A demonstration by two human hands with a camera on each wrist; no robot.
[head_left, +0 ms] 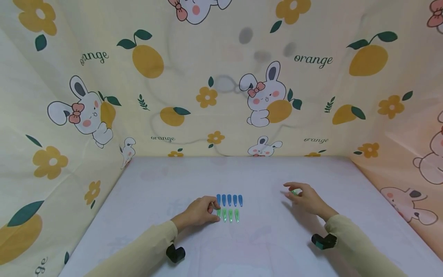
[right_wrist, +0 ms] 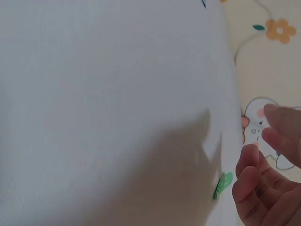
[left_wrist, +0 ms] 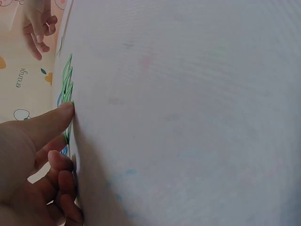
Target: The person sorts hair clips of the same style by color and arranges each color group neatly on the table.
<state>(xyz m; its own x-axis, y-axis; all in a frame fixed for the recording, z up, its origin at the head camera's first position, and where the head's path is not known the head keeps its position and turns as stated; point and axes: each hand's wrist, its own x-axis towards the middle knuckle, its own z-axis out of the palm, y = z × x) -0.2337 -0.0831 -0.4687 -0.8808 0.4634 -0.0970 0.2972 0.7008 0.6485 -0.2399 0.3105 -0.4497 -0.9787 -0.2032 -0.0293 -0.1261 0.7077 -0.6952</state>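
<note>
Several green hair clips (head_left: 230, 216) lie in a row on the table, with a row of blue hair clips (head_left: 229, 200) just behind them. My left hand (head_left: 200, 211) is at the left end of the green row, pinching the leftmost green clip (head_left: 219, 212) lengthwise between thumb and forefinger. In the left wrist view the thumb (left_wrist: 59, 116) presses at the near end of this clip. Over to the right, my right hand (head_left: 309, 199) hovers with fingers loosely bent and spread apart. Below its fingers another green piece (right_wrist: 223, 185) lies on the table, partly hidden in the head view.
The white table (head_left: 263, 246) runs back to a hanging cloth (head_left: 221, 115) printed with rabbits and oranges, which also closes off both sides. A small black wrist camera (head_left: 175, 253) sits at the left cuff, and a second black camera (head_left: 324, 241) at the right.
</note>
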